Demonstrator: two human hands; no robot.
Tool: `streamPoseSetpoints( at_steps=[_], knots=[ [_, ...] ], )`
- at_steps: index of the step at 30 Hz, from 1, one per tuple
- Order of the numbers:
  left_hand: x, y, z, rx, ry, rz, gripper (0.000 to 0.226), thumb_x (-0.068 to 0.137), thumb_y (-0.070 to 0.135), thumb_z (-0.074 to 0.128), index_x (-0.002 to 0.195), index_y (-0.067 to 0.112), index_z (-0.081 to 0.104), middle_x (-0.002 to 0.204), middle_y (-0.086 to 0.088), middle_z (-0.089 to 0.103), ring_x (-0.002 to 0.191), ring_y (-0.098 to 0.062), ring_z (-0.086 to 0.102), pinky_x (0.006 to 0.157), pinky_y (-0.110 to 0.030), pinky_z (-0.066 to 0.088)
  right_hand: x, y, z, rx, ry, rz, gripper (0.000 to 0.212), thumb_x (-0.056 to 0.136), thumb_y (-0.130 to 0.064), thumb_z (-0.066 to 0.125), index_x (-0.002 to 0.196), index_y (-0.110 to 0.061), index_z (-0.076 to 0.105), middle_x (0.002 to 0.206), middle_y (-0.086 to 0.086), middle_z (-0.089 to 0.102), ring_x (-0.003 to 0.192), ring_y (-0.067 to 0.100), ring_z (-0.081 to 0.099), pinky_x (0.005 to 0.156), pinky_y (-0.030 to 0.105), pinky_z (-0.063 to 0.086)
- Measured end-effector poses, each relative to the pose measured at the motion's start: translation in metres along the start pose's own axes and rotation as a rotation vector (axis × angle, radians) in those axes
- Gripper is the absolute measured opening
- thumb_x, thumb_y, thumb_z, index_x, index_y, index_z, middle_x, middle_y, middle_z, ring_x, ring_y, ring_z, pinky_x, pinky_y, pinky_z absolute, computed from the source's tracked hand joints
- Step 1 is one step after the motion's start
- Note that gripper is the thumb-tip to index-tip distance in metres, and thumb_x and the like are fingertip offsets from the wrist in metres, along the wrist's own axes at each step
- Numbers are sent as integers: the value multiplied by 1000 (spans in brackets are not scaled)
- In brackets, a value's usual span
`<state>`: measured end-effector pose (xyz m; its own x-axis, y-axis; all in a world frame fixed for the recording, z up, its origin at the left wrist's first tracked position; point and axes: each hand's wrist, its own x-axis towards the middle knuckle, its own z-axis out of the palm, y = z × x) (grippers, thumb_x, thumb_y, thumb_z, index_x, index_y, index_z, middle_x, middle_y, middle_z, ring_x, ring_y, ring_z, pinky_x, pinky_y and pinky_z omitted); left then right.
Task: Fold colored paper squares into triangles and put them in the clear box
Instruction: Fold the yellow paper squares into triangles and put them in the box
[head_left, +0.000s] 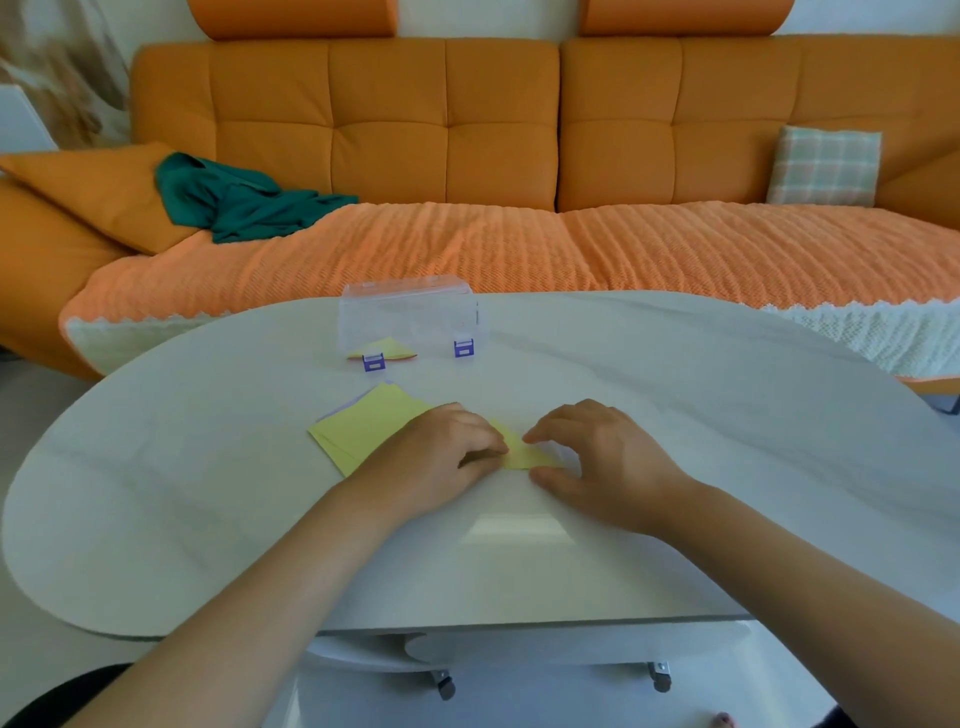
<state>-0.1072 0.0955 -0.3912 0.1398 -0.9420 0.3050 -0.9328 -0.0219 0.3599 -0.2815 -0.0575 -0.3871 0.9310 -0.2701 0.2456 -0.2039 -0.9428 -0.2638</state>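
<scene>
Yellow paper (524, 454) laid flat on table (727, 415) at near centre, left edge pinched by curled left hand (441, 447), right side gripped between right hand (597, 457) thumb and forefinger, stack (363, 431) just left, box (410, 312) farther back, triangles (384, 349) seen inside.

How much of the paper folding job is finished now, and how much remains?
Done: a folded yellow triangle and an orange triangle seem to lie inside the clear plastic box. In hand: the left hand and right hand pinch a small yellow paper piece on the white table. Left: the stack of yellow paper squares beside the left hand lies unfolded; its count is unclear.
</scene>
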Motion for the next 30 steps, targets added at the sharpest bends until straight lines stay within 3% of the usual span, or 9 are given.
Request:
streamPoseSetpoints(
  at_steps=[3, 8, 13, 18, 24, 30],
  knots=[
    [3, -2, 1, 41, 8, 44, 16, 95, 23, 63, 102, 15, 76, 95, 4, 72, 95, -18, 59, 85, -34, 48, 9, -2, 3, -28, 40, -73, 27, 90, -39, 68, 114, -27, 71, 115, -9, 68, 101, 17, 60, 85, 36, 46],
    [7, -7, 0, -11, 32, 10, 25, 88, 30, 71, 109, 18, 75, 101, 6, 72, 100, -14, 59, 90, -27, 46, 23, 5, 1, -131, 46, -237, 17, 92, -27, 68, 105, -19, 76, 101, -1, 73, 86, 25, 65, 67, 38, 53],
    [9, -9, -3, 47, 52, 82, 24, 89, 18, 68, 112, 13, 74, 95, -1, 74, 93, -22, 63, 83, -35, 51, 29, 3, 6, -140, 119, -283, 13, 90, -17, 67, 99, -13, 76, 86, 3, 72, 76, 28, 64, 56, 38, 52],
    [9, -12, -2, 95, 98, 136, 22, 92, 10, 64, 112, 12, 74, 86, -4, 73, 81, -25, 66, 72, -36, 54, 33, 5, 6, 42, 80, -147, 29, 85, -34, 71, 112, -21, 71, 97, -6, 68, 90, 18, 61, 74, 35, 52],
    [6, -11, -2, -43, 174, 6, 14, 91, 22, 66, 99, 17, 76, 85, 3, 74, 79, -17, 66, 71, -35, 54, 35, 3, 5, 122, 99, -44, 10, 94, -24, 67, 96, -24, 77, 90, -10, 71, 83, 15, 63, 74, 38, 52],
    [6, -3, -15, -192, 227, -308, 6, 87, 34, 69, 85, 36, 75, 81, 28, 71, 81, 3, 66, 78, -30, 55, 35, -3, -12, 427, 80, 121, 13, 89, -29, 70, 81, -39, 73, 87, -27, 71, 91, -3, 64, 79, 7, 44]
  ],
)
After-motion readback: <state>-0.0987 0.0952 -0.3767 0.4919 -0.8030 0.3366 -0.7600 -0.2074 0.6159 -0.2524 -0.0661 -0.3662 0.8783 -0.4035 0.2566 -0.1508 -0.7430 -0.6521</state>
